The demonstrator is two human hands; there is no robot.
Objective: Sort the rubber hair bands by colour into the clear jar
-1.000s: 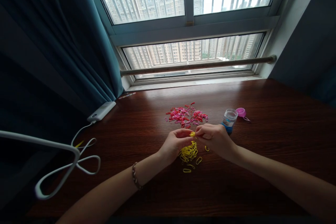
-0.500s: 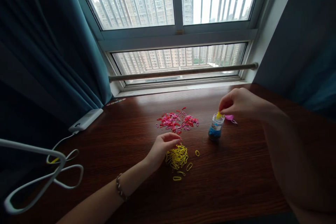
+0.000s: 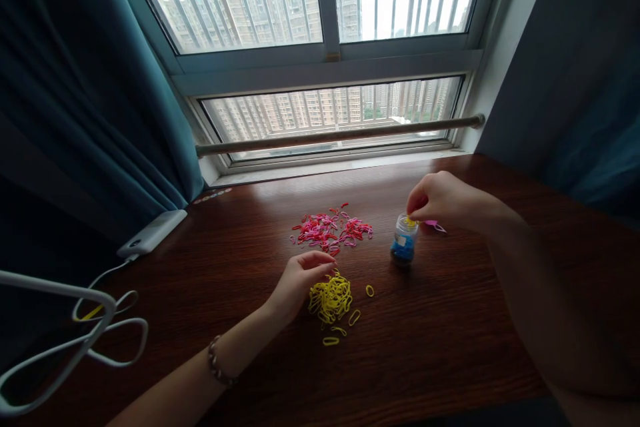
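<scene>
In the head view, the right hand (image 3: 443,197) pinches yellow bands (image 3: 410,221) at the mouth of the upright jar (image 3: 403,240). The left hand (image 3: 299,282) is beside the yellow pile (image 3: 330,299), thumb and fingers close together; whether it grips a band, one cannot tell. The step in hand seems to be putting bands into the jar; the next move probably calls for loosening the right fingertips above the opening. How many bands are pinched is unclear. A pink object (image 3: 432,223) is partly hidden behind the right hand.
</scene>
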